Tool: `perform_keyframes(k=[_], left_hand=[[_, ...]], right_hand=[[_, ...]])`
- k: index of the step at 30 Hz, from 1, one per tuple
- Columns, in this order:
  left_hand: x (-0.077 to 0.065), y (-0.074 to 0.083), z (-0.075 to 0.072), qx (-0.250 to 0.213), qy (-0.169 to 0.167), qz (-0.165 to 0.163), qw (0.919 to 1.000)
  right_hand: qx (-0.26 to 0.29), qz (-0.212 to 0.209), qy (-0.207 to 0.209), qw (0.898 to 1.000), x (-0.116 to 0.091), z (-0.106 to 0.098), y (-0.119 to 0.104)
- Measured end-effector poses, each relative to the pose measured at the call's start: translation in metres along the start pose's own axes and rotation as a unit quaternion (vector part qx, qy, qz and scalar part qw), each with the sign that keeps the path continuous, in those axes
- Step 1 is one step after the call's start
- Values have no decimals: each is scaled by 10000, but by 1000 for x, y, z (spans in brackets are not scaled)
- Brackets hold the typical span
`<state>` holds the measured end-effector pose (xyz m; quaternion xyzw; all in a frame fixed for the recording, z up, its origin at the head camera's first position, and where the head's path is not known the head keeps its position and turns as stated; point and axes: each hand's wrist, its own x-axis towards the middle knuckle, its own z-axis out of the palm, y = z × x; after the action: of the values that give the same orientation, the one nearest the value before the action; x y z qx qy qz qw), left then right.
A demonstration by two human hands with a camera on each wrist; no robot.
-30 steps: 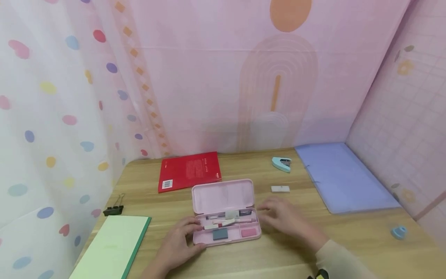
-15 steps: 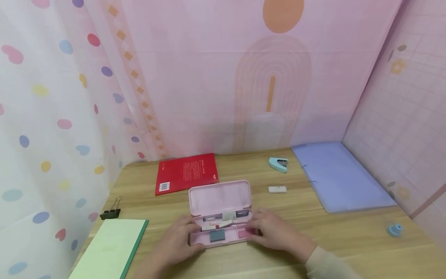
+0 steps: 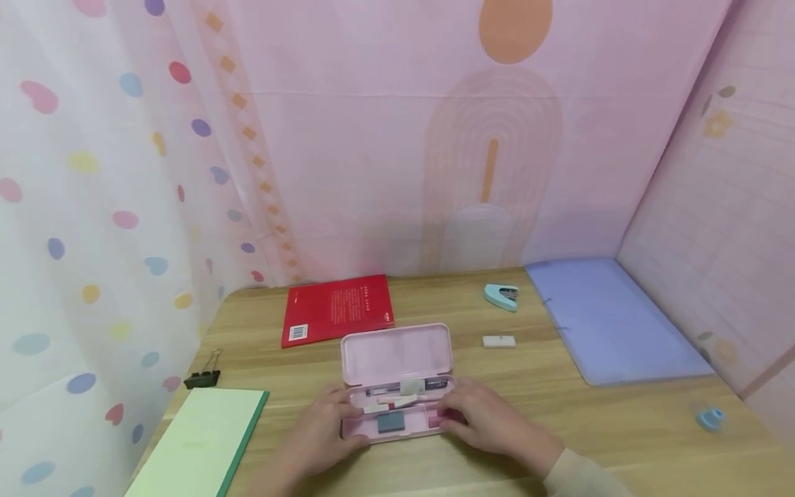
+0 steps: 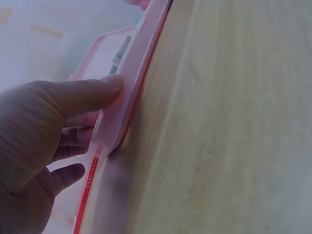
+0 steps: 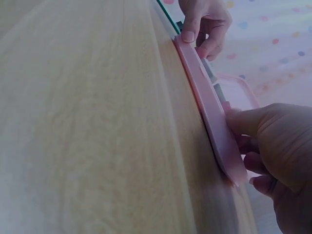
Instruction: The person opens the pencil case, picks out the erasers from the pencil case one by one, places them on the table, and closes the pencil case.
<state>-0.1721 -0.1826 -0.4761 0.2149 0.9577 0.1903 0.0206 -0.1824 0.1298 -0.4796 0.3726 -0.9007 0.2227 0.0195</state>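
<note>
An open pink pencil case (image 3: 397, 355) lies on the table before me, its lid tipped back. My left hand (image 3: 323, 428) grips its left end, thumb (image 4: 92, 95) against the front wall. At the right end my right hand (image 3: 481, 417) holds the case, fingers curled over the side and thumb (image 5: 248, 121) at the front rim. Inside, a blue-grey block (image 3: 391, 422) lies in the front compartment. A pink block (image 3: 434, 422) sits partly hidden by the right hand. Behind them are a dark pen (image 3: 437, 384), a pale block (image 3: 412, 387) and other slim items.
A red book (image 3: 338, 310) lies behind the case. A green-edged pad (image 3: 199, 438) and black binder clip (image 3: 202, 378) are at left. To the right are a light-blue stapler (image 3: 500, 297), a white block (image 3: 499, 342), a blue folder (image 3: 615, 317) and a small blue object (image 3: 710, 419).
My right hand has moved left from beside the case onto its right end, now covering part of the pink block. The left hand keeps its place at the left end.
</note>
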Motion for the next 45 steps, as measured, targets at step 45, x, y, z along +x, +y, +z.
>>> perform_keyframes(k=[45], left_hand=[[-3, -5, 5, -368, 128, -117, 9992]], right_hand=[[269, 1952, 1230, 9727, -12, -23, 102]])
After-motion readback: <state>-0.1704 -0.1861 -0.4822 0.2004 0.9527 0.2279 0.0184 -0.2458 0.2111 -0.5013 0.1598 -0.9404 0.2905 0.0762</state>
